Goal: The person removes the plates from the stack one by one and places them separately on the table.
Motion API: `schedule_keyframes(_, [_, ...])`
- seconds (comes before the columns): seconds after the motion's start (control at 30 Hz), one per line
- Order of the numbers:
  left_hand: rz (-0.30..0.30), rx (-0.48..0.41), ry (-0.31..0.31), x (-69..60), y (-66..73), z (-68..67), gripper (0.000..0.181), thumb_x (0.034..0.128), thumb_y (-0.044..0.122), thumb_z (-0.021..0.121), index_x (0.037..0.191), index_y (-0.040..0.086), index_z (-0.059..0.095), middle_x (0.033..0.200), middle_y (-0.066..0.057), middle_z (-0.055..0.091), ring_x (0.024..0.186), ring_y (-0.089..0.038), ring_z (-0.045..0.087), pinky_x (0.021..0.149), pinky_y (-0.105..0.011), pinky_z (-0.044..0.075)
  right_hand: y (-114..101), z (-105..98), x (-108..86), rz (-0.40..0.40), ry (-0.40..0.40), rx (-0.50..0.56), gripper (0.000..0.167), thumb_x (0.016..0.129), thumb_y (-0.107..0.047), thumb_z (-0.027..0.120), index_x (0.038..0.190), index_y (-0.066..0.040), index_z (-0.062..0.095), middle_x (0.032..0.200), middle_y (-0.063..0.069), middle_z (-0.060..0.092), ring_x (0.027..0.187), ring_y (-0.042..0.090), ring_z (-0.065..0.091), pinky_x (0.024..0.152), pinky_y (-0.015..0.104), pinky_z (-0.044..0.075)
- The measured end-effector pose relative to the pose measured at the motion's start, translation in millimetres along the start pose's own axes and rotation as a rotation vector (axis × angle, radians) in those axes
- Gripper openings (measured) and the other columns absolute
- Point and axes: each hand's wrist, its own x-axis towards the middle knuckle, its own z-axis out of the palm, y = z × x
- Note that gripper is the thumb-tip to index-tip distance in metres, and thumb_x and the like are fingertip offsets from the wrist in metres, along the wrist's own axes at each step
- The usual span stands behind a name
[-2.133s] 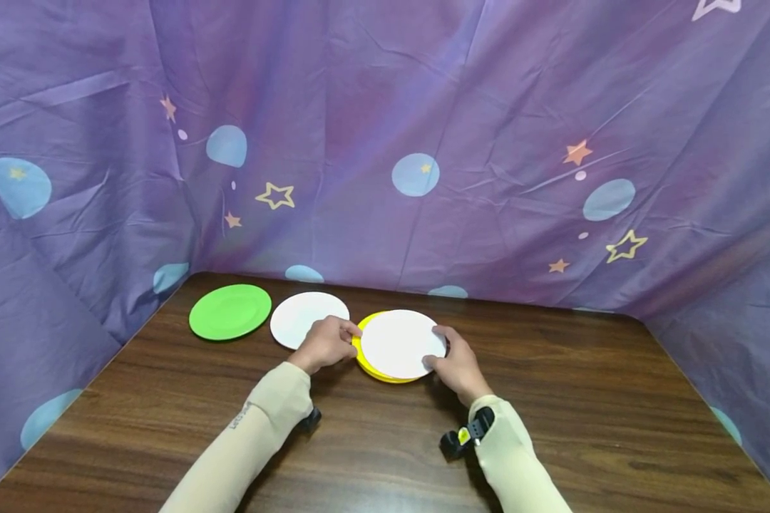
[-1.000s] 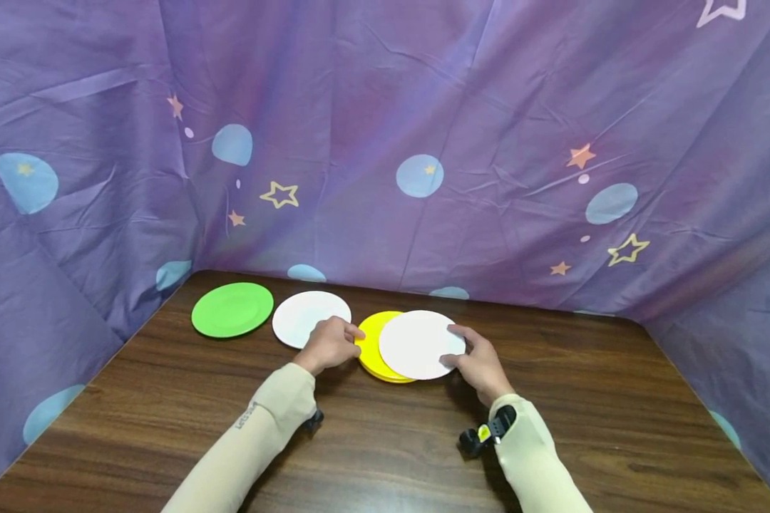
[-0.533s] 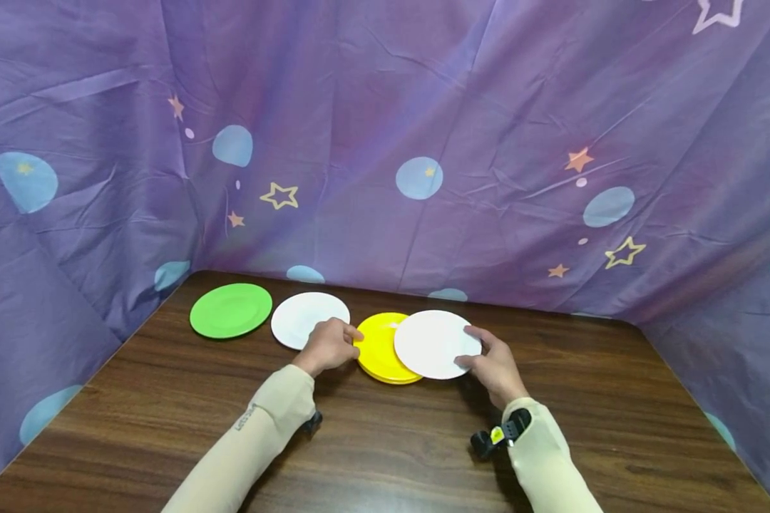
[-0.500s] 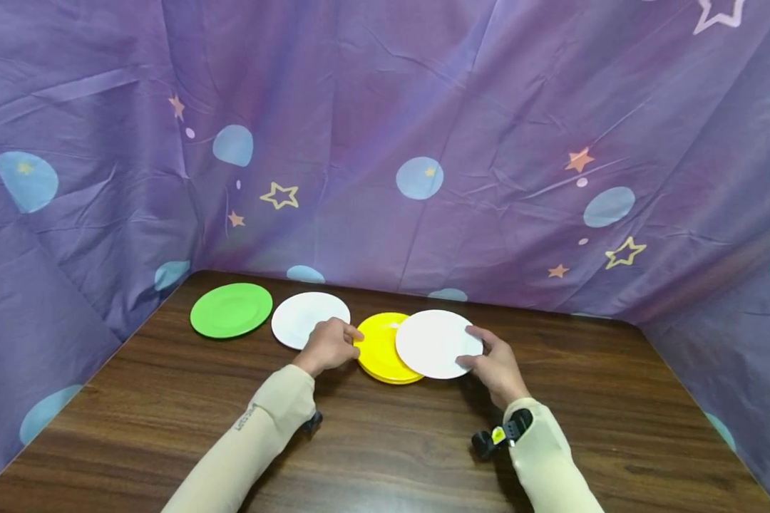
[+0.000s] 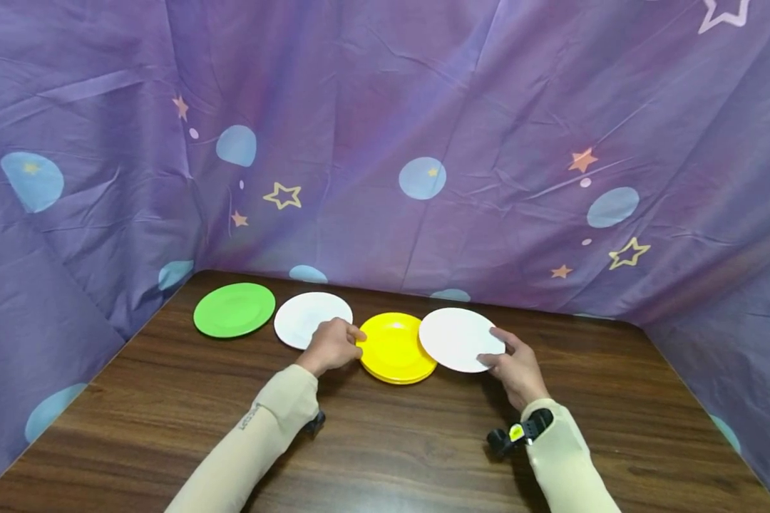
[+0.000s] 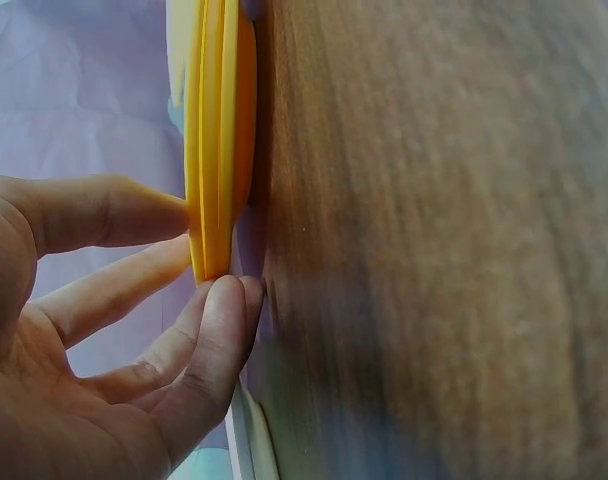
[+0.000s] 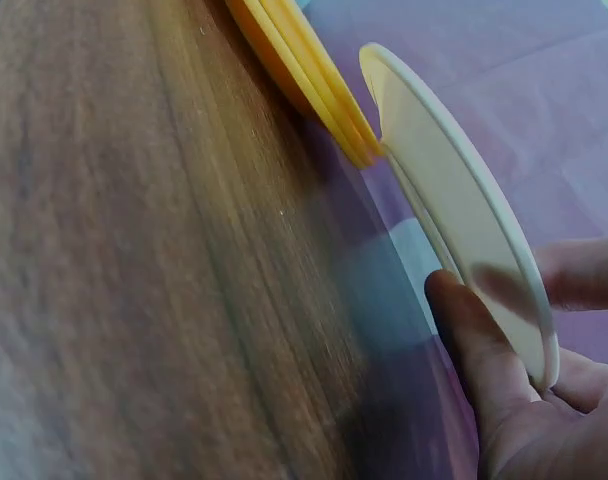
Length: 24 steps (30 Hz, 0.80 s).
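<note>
My right hand [image 5: 518, 370] pinches the right rim of a white plate [image 5: 458, 338], thumb on one face and fingers on the other. This plate is held off the table, slightly tilted, and its left edge overlaps the right rim of the stacked yellow plates [image 5: 394, 350]. Whether the two touch there is hard to tell. At the stack's left rim, my left hand [image 5: 331, 345] grips the edge between thumb and fingers; the left wrist view shows the fingertips [image 6: 222, 310] against the yellow plates [image 6: 216, 130]. In the right wrist view the white plate [image 7: 474, 215] hangs beside the yellow rims.
Another white plate [image 5: 298, 319] lies left of the stack, partly covered by my left hand. Further left, a green plate [image 5: 234, 310] lies near the back left corner of the wooden table [image 5: 385, 442]. A purple patterned cloth [image 5: 359, 235] encloses the back and sides.
My right hand has carried the white plate rightward off the yellow stack, uncovering most of the top yellow plate. My left hand has stayed at the stack's left rim.
</note>
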Motion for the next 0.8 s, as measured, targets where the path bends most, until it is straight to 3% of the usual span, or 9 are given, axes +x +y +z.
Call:
schedule_keyframes(0.47, [0.042,0.018,0.014,1.6,-1.1,0.5,0.032,0.0732,0.007,0.074,0.105,0.007,0.079,0.089,-0.005,0.074,0.082,-0.016,0.062,0.071,-0.026,0.049,0.5,-13.7,11.9,-0.006,0.143,0.032,0.075,0.087,0.009,0.059,0.155,0.004,0.028,0.154,0.024,0.03,0.072,-0.005,0.052,0.063,0.012,0.048])
schedule_keyframes(0.8, [0.028,0.027,0.014,0.0,0.6,0.3,0.032,0.0736,0.006,0.074,0.105,0.007,0.079,0.09,-0.006,0.074,0.082,-0.017,0.062,0.071,-0.026,0.049,5.7,-12.5,15.0,-0.009,0.245,-0.05,0.073,0.085,0.008,0.063,0.151,0.007,0.032,0.151,0.029,0.038,0.079,-0.002,0.051,0.062,0.007,0.047])
